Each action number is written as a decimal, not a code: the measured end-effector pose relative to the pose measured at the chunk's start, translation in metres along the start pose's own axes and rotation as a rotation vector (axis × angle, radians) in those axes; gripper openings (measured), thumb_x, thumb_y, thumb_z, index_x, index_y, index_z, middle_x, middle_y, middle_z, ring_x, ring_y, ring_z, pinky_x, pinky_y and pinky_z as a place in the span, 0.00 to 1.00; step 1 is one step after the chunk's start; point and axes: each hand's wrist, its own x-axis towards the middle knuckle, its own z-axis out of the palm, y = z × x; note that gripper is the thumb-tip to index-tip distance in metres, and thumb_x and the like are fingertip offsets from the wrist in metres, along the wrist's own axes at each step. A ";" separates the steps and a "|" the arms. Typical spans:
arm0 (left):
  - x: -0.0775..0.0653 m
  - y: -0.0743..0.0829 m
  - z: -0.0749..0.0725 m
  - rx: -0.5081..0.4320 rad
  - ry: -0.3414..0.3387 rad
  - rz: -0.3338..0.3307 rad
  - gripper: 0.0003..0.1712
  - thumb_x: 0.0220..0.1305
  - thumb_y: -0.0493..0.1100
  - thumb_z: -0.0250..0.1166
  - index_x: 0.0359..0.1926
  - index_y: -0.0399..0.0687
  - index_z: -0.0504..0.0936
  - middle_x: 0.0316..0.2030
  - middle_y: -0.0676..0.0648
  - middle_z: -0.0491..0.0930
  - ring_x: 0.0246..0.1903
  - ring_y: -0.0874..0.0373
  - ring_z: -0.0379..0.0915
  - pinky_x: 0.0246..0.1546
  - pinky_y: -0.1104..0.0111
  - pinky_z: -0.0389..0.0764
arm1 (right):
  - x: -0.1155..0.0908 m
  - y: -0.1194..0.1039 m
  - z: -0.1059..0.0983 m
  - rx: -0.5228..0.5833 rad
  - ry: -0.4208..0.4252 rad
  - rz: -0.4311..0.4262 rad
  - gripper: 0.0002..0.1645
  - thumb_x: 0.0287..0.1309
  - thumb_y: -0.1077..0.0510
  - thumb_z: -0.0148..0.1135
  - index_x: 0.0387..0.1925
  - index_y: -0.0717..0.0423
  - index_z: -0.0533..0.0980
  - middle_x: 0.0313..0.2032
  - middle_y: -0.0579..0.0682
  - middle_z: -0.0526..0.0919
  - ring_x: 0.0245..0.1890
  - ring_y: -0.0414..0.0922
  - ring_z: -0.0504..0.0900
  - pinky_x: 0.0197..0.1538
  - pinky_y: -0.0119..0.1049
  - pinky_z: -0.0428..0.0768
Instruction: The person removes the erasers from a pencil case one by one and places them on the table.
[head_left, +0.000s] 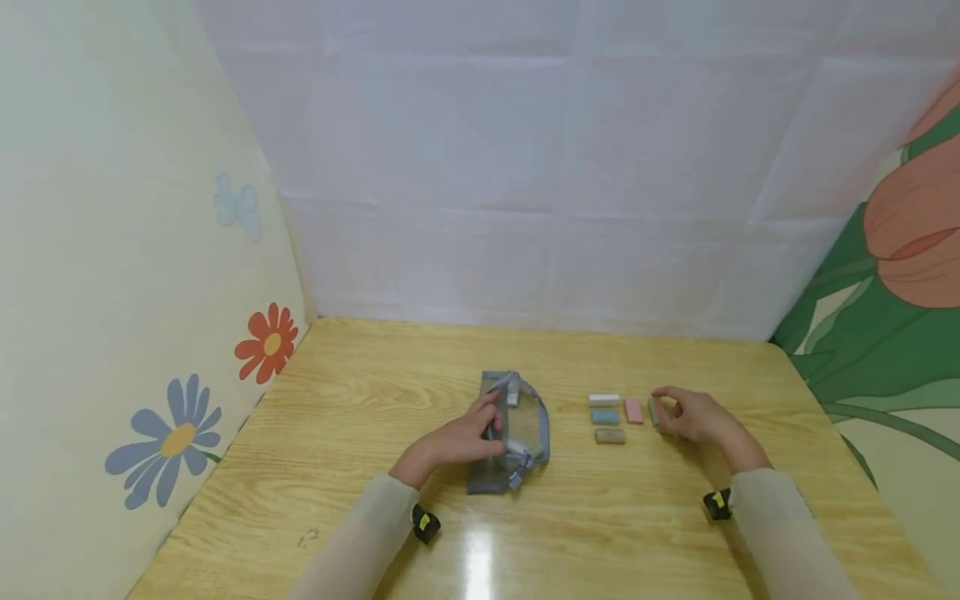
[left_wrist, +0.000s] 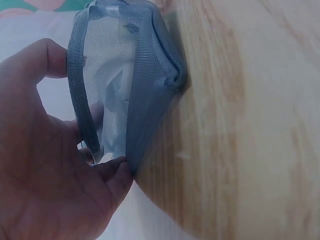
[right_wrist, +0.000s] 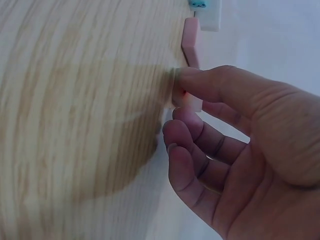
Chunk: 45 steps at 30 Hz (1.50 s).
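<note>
My left hand [head_left: 467, 432] grips the rim of a grey-blue mesh zip pouch [head_left: 491, 475], spreading its mouth. In the left wrist view the pouch [left_wrist: 150, 100] stands partly open on the wood, with pale items showing through the mesh. Over on the right, thumb and forefinger of my right hand [head_left: 693, 415] pinch a small green eraser [head_left: 652, 412] at the tabletop. The thumb covers much of that eraser [right_wrist: 177, 92] in the right wrist view, while the other fingers curl loosely below. Beside it lies a pink slanted eraser [head_left: 633, 411].
Left of the pink eraser, a white block [head_left: 603, 400], a blue piece [head_left: 605, 417] and a brown piece [head_left: 610, 436] lie in a column. The wooden table [head_left: 360, 375] meets a white sheet [head_left: 450, 167] at the back and flower-painted panels on both sides.
</note>
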 end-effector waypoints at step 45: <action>0.000 -0.002 0.000 -0.020 -0.006 0.017 0.18 0.55 0.53 0.61 0.44 0.52 0.70 0.80 0.39 0.42 0.76 0.38 0.48 0.49 0.61 0.74 | 0.014 -0.069 0.022 -0.041 0.002 -0.234 0.31 0.60 0.59 0.68 0.64 0.60 0.72 0.31 0.48 0.77 0.30 0.43 0.73 0.35 0.39 0.73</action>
